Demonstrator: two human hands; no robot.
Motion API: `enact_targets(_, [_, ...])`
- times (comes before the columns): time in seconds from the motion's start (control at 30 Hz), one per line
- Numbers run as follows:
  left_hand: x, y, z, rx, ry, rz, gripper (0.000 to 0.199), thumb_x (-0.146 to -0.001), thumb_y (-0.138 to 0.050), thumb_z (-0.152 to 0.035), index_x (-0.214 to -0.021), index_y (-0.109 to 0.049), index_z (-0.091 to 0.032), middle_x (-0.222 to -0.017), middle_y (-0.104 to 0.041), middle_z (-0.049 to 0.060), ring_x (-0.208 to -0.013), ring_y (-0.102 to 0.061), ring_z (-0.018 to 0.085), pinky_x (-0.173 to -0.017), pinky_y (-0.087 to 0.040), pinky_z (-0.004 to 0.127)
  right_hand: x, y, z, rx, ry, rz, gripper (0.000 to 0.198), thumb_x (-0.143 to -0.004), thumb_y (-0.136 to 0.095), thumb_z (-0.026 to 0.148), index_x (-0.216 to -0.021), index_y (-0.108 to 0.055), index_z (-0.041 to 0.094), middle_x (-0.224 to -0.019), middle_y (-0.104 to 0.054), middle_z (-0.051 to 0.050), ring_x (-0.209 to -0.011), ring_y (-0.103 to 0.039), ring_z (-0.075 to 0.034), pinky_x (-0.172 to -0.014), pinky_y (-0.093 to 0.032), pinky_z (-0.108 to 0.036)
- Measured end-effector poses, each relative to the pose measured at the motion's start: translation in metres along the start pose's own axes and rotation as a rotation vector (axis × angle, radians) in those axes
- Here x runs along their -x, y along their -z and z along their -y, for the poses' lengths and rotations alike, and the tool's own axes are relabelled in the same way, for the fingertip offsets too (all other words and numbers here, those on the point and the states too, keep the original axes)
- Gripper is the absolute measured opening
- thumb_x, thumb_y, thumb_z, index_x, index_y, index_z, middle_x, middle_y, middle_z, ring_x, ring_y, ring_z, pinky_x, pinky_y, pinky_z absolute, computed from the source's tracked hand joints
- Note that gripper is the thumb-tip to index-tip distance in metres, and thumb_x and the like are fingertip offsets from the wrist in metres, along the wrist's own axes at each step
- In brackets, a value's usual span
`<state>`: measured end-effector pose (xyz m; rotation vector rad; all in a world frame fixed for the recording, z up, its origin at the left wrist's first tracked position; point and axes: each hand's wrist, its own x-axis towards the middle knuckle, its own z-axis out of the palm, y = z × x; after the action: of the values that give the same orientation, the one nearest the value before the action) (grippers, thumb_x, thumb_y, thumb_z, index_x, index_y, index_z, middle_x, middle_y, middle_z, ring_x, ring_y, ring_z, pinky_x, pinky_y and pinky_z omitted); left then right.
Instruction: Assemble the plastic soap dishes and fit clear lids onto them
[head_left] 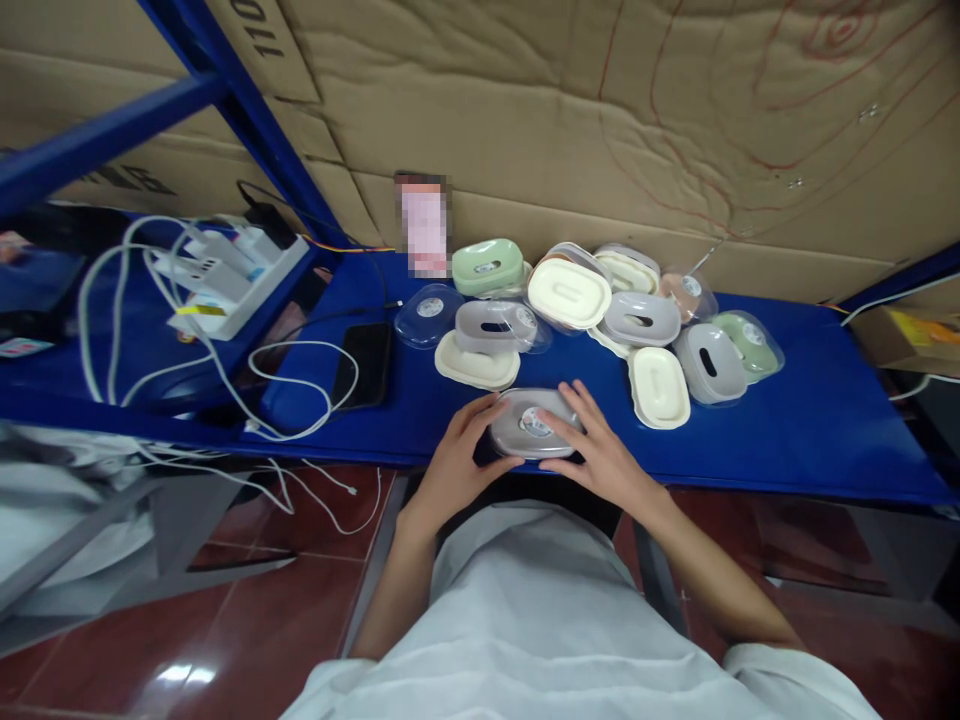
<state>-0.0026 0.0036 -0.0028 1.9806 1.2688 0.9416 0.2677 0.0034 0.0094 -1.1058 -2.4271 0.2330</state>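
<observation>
At the front edge of the blue table, both of my hands are around a grey soap box [510, 425] with a clear lid and a round sticker on top. My left hand [466, 450] grips its left end, thumb along the near side. On the right end, my right hand [600, 450] has its thumb at the near side and fingers over the lid and far corner. Just beyond lie a cream tray [469, 372], a grey soap box body [480, 335] and a clear lid [429, 315]. A cream insert [660, 390] rests farther right.
A black phone [373, 365] and a white cable [315, 345] lie to the left, near a loaded power strip [236, 290]. More grey, green and cream soap box parts [568, 293] are heaped at the back, before a cardboard wall [525, 120].
</observation>
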Motion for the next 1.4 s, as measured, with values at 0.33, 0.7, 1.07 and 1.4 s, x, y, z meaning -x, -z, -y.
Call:
enact_targets(0.33, [0.002, 0.01, -0.005, -0.083, -0.054, -0.062, 0.058, -0.105, -0.065, -0.039, -0.16, -0.044, -0.038, -0.163, -0.05, 0.007, -0.15, -0.051, 0.026, -0.124, -0.046, 0.045, 0.1, 0.085, -0.077, 0.441, -0.374, -0.657, 0.087, -0.085, -0.087, 0.051, -0.16, -0.052, 0.023, -0.162, -0.05, -0.022, -0.15, -0.049, -0.045, -0.118, -0.046, -0.065])
enact_targets(0.7, [-0.03, 0.017, 0.03, -0.537, -0.085, -0.176, 0.044, -0.106, -0.059, -0.034, -0.149, -0.058, -0.023, -0.158, -0.057, 0.014, -0.15, -0.047, 0.039, -0.119, -0.044, 0.06, 0.198, 0.137, -0.282, 0.567, -1.142, -0.673, 0.092, -0.071, -0.091, 0.064, -0.137, -0.069, 0.005, -0.144, -0.052, -0.043, -0.141, -0.051, -0.055, -0.099, -0.045, -0.069])
enact_targets(1.07, [-0.003, 0.013, 0.008, -0.494, -0.187, -0.127, 0.022, -0.104, -0.063, -0.022, -0.124, -0.073, -0.024, -0.117, -0.073, 0.009, -0.114, -0.067, 0.027, -0.109, -0.047, 0.049, 0.095, 0.047, -0.072, 0.485, -0.415, -0.44, 0.045, -0.103, -0.065, 0.046, -0.141, -0.065, 0.022, -0.134, -0.072, -0.016, -0.125, -0.067, -0.036, -0.106, -0.047, -0.052])
enact_targets(1.4, [0.013, 0.02, 0.01, -0.414, -0.157, -0.113, 0.014, -0.103, -0.064, -0.025, -0.113, -0.075, -0.027, -0.112, -0.072, 0.007, -0.112, -0.067, 0.026, -0.107, -0.048, 0.048, 0.063, 0.023, -0.027, 0.306, -0.289, -0.257, 0.039, -0.104, -0.051, 0.011, -0.135, -0.067, 0.028, -0.116, -0.078, -0.005, -0.106, -0.072, -0.022, -0.115, -0.04, -0.049])
